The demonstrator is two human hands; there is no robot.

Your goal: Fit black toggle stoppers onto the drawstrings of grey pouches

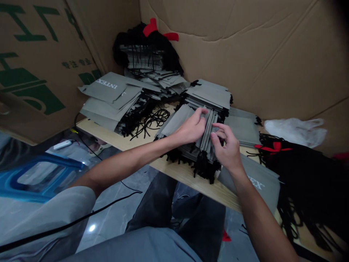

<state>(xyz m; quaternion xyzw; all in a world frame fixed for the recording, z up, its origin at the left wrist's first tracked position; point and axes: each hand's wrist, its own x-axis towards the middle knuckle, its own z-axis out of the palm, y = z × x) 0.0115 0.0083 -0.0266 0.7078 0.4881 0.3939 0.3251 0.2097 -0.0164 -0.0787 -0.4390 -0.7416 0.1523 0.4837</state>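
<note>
Pouches (207, 129) between hands (227, 145), near table edge (166, 166)

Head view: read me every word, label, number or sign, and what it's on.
"INTEX": white print on the left flat grey pouch.
"EX": white print on the front-right flat grey pouch; anything before it is hidden.
"工厂": large green characters on the brown cardboard panel.
"专注 专业": smaller characters there, blurred, so uncertain.
Other green marks there: too incomplete to read.
Handled grey pouch bundle: no legible lettering.
</note>
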